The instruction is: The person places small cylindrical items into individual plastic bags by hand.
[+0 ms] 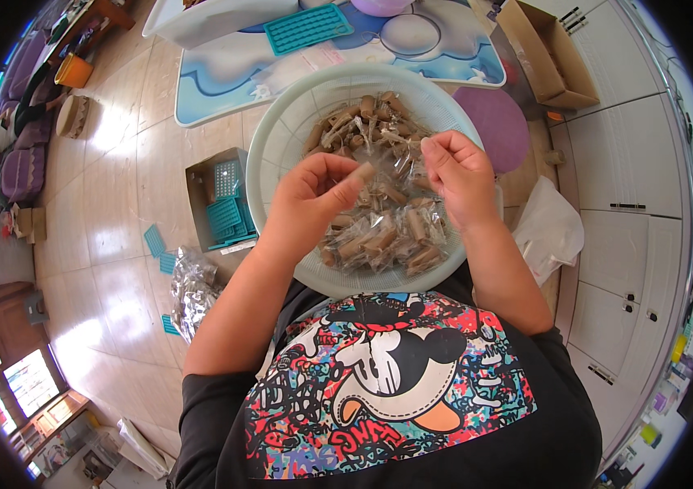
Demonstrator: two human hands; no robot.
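Observation:
Over a large pale green plastic basket (271, 163), my left hand (318, 196) pinches a small brown cylinder-shaped piece (365, 173) between thumb and fingers. My right hand (459, 173) is closed in a pinch to the right of it; what sits between its fingertips is too small to make out. Loose brown pieces with twisted clear wrapping (367, 110) fill the far side of the basket. Nearer to me lies a heap of brown pieces in clear plastic packets (383, 240).
Beyond the basket stands a blue-and-white table (216, 77) bearing a teal tray (307, 29). A box (200, 191) of teal trays sits left, by a clear plastic bag (191, 285). At right are a purple stool (493, 130), a cardboard box (546, 57) and white cabinets (627, 155).

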